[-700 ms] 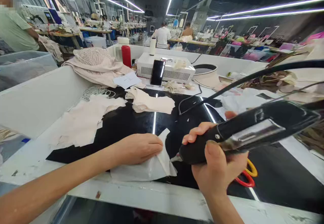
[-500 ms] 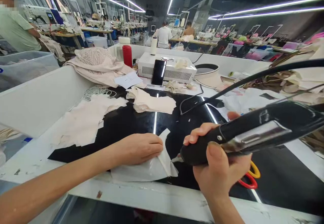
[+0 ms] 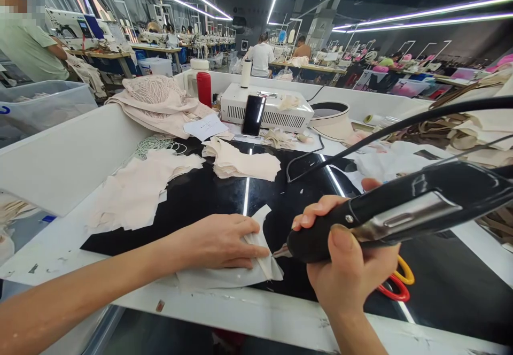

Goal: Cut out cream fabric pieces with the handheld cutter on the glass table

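You have a broad white surface (image 3: pixel 200 309) before you; with your left hand (image 3: pixel 224 240) as the dial's centre, its straight front edge runs along 6 o'clock. Over it spreads a glossy black sheet (image 3: pixel 452 283), its widest open stretch between 3 and 4 o'clock, past your right wrist. Toward 2 to 3 o'clock slants a black, rounded handheld tool (image 3: pixel 420 184) with a silver metal strip; your right hand (image 3: pixel 348 253) is wrapped around its blunt end. A ragged-edged pile of pale pink fabric (image 3: pixel 134 189) lies at 10 o'clock, overlapping the sheet's left edge. Beneath your left hand's outstretched, pressing fingers lies a thin white fabric piece (image 3: pixel 236 278), its near edge close to the surface's front border. At 12 o'clock sits a layered stack of cream fabric (image 3: pixel 242 161), with a band of bare black between it and your fingers. Red and yellow loop handles (image 3: pixel 404 294) show between 3 and 4 o'clock, just beside your right wrist. The tool's slim metal tip (image 3: pixel 282 251) is right beside the white piece's right edge; whether they touch cannot be told.
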`<state>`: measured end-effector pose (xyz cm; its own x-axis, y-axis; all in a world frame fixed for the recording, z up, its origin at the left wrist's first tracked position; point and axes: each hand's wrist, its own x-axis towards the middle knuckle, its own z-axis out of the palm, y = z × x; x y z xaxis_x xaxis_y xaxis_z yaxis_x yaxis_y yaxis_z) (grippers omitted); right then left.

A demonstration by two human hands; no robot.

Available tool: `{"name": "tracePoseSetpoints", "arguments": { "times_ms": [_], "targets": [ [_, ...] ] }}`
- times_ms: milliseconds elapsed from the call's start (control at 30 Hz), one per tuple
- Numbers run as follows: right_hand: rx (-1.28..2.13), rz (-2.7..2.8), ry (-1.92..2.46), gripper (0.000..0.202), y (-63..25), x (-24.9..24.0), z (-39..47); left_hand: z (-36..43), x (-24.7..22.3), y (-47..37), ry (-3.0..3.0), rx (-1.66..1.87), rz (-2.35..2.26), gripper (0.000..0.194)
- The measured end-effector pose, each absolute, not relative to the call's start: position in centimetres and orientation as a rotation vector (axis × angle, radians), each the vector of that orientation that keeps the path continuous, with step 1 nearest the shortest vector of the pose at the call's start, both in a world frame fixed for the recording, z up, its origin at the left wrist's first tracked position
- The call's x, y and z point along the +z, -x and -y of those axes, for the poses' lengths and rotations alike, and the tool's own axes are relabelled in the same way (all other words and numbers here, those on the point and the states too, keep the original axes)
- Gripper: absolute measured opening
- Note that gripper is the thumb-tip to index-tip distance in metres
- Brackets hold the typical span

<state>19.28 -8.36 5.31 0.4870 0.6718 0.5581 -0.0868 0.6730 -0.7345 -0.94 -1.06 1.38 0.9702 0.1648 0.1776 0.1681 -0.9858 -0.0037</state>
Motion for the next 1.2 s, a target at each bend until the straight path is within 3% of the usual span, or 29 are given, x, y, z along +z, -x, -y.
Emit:
{"name": "tracePoseSetpoints", "arguments": {
  "times_ms": [867, 1200],
  "targets": [
    [0.501, 0.917, 0.712, 0.060, -18.7, 5.4, 6.5, 1.5, 0.9, 0.8, 3.075, -0.443, 0.249, 0.030],
    [0.483, 0.890, 0.687, 0.050, -18.4, 5.8, 5.6, 1.5, 0.7, 0.8, 3.105, -0.467, 0.281, 0.030]
  ]
}}
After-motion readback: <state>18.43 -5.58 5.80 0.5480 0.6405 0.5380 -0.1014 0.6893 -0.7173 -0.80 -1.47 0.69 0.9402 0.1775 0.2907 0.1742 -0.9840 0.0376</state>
